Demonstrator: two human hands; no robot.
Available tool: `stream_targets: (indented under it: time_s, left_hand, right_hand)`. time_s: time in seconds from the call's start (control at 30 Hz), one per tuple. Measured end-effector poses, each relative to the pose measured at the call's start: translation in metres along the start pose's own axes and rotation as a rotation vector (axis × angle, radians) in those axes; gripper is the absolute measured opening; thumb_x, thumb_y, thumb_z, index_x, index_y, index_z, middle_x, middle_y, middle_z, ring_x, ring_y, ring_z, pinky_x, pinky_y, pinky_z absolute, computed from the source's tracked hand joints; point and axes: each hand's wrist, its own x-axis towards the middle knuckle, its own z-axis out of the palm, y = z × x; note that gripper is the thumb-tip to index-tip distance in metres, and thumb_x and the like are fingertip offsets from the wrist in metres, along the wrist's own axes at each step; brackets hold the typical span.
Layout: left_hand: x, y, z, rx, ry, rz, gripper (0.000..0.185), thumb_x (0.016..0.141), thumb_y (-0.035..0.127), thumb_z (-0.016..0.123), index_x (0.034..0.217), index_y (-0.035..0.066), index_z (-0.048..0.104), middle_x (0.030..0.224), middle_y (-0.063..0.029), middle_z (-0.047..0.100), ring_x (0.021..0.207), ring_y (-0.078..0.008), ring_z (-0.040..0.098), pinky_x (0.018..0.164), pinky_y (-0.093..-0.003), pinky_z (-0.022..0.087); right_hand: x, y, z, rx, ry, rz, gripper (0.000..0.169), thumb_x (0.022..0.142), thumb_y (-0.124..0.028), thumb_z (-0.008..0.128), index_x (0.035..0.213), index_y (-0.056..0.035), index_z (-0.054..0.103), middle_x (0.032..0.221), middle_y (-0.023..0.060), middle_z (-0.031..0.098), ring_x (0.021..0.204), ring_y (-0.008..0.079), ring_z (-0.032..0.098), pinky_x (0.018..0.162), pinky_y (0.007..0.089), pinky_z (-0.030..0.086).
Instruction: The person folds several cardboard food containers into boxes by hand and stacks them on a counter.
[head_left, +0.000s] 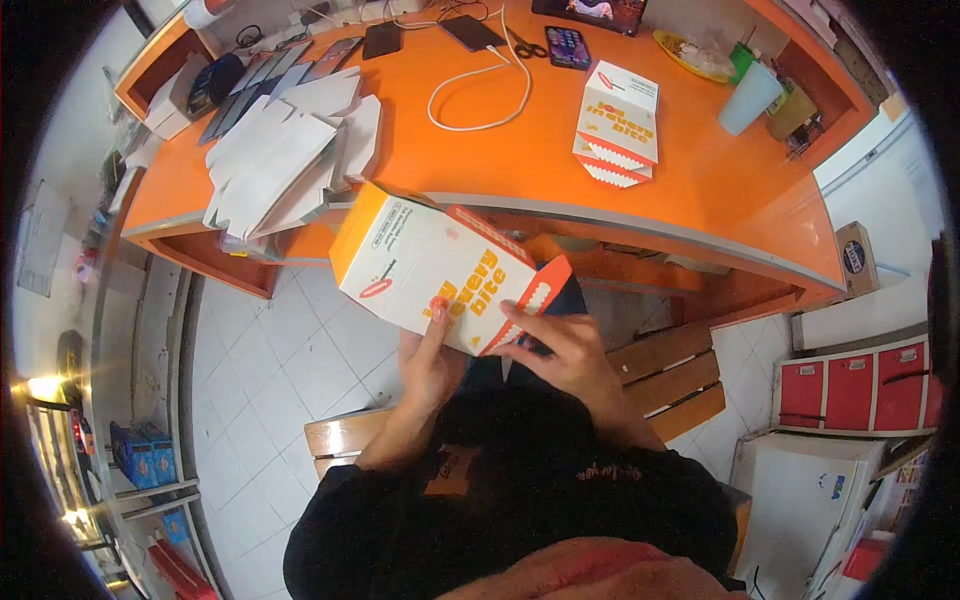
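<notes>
A white, orange and red printed cardboard food box (442, 262) is tilted above my lap, just in front of the desk edge. My left hand (431, 349) grips its near side, thumb on the printed face and fingers hidden beneath. At the box's right end, my right hand (562, 345) pinches the red flap with its white scalloped strip. The orange left end stands unfolded. On the desk, a second box of the same print (619, 124) lies with its scalloped end toward me. A pile of white cardboard blanks (277, 157) lies at the desk's left, overhanging the front edge.
The orange desk (465, 165) bears a white cable (525, 82), a smartphone (568, 46), scissors (531, 50) and several dark flat devices. To the right stand a pale blue cup (750, 97) and a yellow plate (694, 56). A slatted wooden bench (667, 375) is beneath me.
</notes>
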Motion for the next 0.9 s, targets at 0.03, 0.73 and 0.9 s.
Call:
stream_targets:
  time_s: [0.03,0.73,0.9]
  left_hand:
    - [-0.002,0.001,-0.001,0.045,-0.026,0.015,0.051,0.093,0.012,0.063,0.136,-0.001,0.038,0.132,-0.0173,0.052,0.119,-0.0279,0.055,0.101,-0.0439,0.046]
    - [-0.021,0.015,-0.014,0.154,-0.291,0.04,0.031,0.093,0.013,0.063,0.118,-0.004,0.059,0.116,-0.0134,0.065,0.108,-0.0221,0.061,0.096,-0.038,0.046]
    - [-0.035,0.006,-0.002,0.16,-0.233,0.068,0.033,0.09,0.014,0.067,0.118,-0.003,0.06,0.116,-0.0117,0.065,0.11,-0.0218,0.06,0.097,-0.0371,0.045]
  right_hand:
    - [0.0,0.002,-0.003,-0.062,0.072,-0.059,0.052,0.067,-0.016,0.088,0.112,0.0015,0.067,0.089,0.0137,0.073,0.067,0.0217,0.071,0.06,0.0335,0.057]
    - [0.005,0.0,-0.028,0.094,0.201,-0.283,0.04,0.065,-0.013,0.09,0.098,0.0008,0.071,0.086,0.0164,0.073,0.085,0.0244,0.073,0.076,0.0322,0.056]
    - [0.015,0.003,-0.029,0.042,0.247,-0.422,0.037,0.069,-0.017,0.087,0.099,-0.0001,0.072,0.075,0.0113,0.07,0.073,0.0212,0.071,0.066,0.0294,0.055]
